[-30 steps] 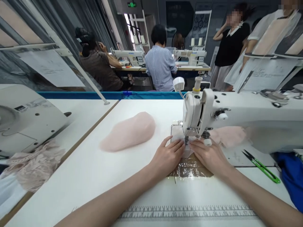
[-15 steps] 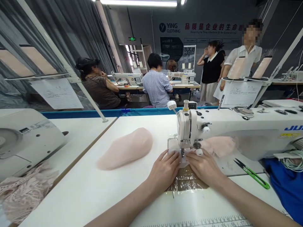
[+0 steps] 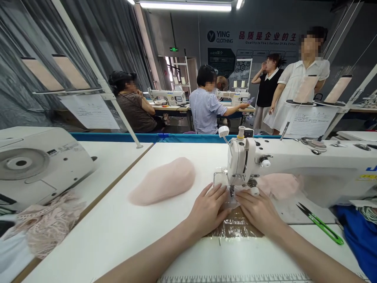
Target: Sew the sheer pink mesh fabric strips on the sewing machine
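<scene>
My left hand (image 3: 210, 208) lies at the left of the presser foot (image 3: 232, 192) of a white sewing machine (image 3: 240, 161). Its fingers are stretched out and a little apart, resting on a thin, whitish see-through piece of fabric (image 3: 233, 203). At the foot's right side, my right hand (image 3: 257, 208) lies with its fingers extended, touching the same sheer piece. Most of that fabric is hidden under the hands. Both wrists come in over a brown patch covered with shiny clear tape (image 3: 235, 226) on the machine bed.
Sheer pink fabric (image 3: 165, 181) lies on the left tabletop, and another pink bundle (image 3: 279, 185) behind my right hand. Green-handled thread snips (image 3: 321, 224) and blue cloth (image 3: 352, 236) are at right. A ruler strip (image 3: 235, 278) runs along the front. Other people sit and stand beyond.
The view has swung slightly left. My hands stay beside the presser foot, with the left thumb now further out. A seated person in stripes has stretched an arm to the right.
</scene>
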Available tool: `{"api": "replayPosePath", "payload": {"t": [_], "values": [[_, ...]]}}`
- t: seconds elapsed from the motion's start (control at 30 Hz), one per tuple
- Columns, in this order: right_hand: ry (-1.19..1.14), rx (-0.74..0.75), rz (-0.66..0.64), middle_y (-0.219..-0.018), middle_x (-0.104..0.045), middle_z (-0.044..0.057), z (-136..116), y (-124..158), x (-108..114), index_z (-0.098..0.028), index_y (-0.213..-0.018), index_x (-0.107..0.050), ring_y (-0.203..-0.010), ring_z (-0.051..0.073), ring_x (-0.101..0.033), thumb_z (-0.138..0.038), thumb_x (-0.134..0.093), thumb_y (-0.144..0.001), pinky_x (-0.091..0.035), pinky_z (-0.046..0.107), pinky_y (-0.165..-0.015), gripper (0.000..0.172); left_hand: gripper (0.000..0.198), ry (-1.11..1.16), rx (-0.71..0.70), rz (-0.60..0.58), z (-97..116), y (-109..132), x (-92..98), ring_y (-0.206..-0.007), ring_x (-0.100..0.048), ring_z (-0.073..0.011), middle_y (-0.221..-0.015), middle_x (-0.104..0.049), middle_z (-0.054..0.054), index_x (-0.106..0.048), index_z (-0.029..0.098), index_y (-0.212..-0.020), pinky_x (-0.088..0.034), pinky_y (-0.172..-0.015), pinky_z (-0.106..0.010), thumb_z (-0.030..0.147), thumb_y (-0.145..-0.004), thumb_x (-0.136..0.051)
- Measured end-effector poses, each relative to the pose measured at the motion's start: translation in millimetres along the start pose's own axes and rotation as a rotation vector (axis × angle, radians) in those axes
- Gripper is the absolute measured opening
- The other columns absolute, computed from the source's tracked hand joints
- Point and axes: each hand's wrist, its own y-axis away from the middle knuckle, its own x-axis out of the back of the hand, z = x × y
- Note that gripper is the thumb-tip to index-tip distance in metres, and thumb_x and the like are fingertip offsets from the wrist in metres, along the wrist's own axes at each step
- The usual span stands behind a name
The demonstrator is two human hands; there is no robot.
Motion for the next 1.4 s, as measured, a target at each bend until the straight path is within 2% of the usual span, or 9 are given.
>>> {"api": "replayPosePath", "payload": {"t": [0.3,0.57,0.7,0.8,0.93,1.03,1.17,1.27,1.4], "values": [[0.025,0.012,-0.012,-0.105,-0.07,0.004,0,0,3,-0.017,-0.102,-0.069,-0.09,0.019,-0.066,-0.009,-0.043,-0.09,-0.048,0.04,-0.09,0.029,0.058,0.052,0.031,-0.068,-12,-1,-2.3,-0.135,-0.035,-0.023,-0.144,-0.041,-0.007,-0.045,0.022,-0.135,-0.019,-0.115,-0.049,0.06,-0.092,-0.034],[0.027,0.001,-0.048,-0.111,-0.068,0.004,-2,1,5,-0.016,-0.108,-0.065,-0.094,0.019,-0.065,-0.006,-0.04,-0.084,-0.046,0.041,-0.093,0.036,0.054,-0.08,-0.024,0.073,-12,4,-10.2,-0.127,-0.046,-0.0227,-0.135,-0.052,-0.007,-0.05,0.021,-0.129,-0.021,-0.112,-0.047,0.058,-0.095,-0.032],[0.034,0.022,0.003,-0.108,-0.07,0.003,0,0,10,-0.018,-0.103,-0.067,-0.09,0.019,-0.066,-0.002,-0.04,-0.083,-0.044,0.043,-0.094,0.037,0.046,-0.131,-0.104,0.217,-4,5,0.3,-0.091,-0.063,-0.0201,-0.096,-0.069,-0.006,-0.066,0.016,-0.098,-0.033,-0.101,-0.045,0.053,-0.094,-0.038],[-0.01,0.058,0.085,-0.097,-0.072,0.003,-2,1,16,-0.018,-0.093,-0.068,-0.085,0.018,-0.066,-0.002,-0.042,-0.085,-0.046,0.043,-0.09,0.032,0.041,-0.113,-0.163,0.292,1,5,10.0,-0.064,-0.058,-0.0147,-0.063,-0.061,-0.001,-0.063,0.016,-0.069,-0.042,-0.08,-0.037,0.041,-0.095,-0.043],[-0.179,0.154,0.026,-0.103,-0.07,0.006,-10,1,21,-0.017,-0.104,-0.066,-0.096,0.019,-0.063,-0.002,-0.043,-0.086,-0.052,0.037,-0.081,0.033,0.03,-0.036,-0.192,0.236,1,3,14.5,-0.084,-0.061,-0.0168,-0.089,-0.068,-0.004,-0.066,0.016,-0.093,-0.041,-0.085,-0.036,0.031,-0.096,-0.04],[-0.2,0.204,-0.008,-0.099,-0.071,0.006,-16,0,23,-0.016,-0.101,-0.066,-0.093,0.019,-0.064,-0.001,-0.045,-0.084,-0.052,0.039,-0.085,0.031,0.032,-0.004,-0.167,0.196,-2,3,14.1,-0.073,-0.061,-0.0156,-0.08,-0.068,-0.002,-0.067,0.018,-0.089,-0.041,-0.081,-0.037,0.033,-0.096,-0.04],[-0.167,0.174,0.032,-0.092,-0.07,0.006,-18,-1,25,-0.013,-0.096,-0.066,-0.088,0.02,-0.064,0.001,-0.046,-0.082,-0.052,0.037,-0.083,0.029,0.028,0.093,-0.153,0.186,-5,1,12.7,-0.083,-0.062,-0.0157,-0.091,-0.069,-0.002,-0.066,0.017,-0.093,-0.043,-0.082,-0.035,0.031,-0.096,-0.042],[-0.187,0.142,-0.062,-0.102,-0.069,0.008,-17,0,26,-0.012,-0.104,-0.064,-0.094,0.021,-0.062,-0.001,-0.044,-0.082,-0.053,0.035,-0.08,0.031,0.027,0.141,-0.204,0.103,-7,-2,9.4,-0.097,-0.06,-0.0158,-0.105,-0.067,-0.003,-0.063,0.017,-0.106,-0.04,-0.093,-0.034,0.025,-0.097,-0.039],[-0.187,0.009,-0.163,-0.093,-0.069,0.007,-12,2,25,-0.015,-0.088,-0.064,-0.084,0.02,-0.062,-0.003,-0.041,-0.083,-0.053,0.032,-0.068,0.027,0.03,0.128,-0.173,0.005,-4,-5,6.9,-0.093,-0.057,-0.0189,-0.101,-0.064,-0.005,-0.061,0.016,-0.114,-0.043,-0.09,-0.037,0.027,-0.097,-0.038]]}}
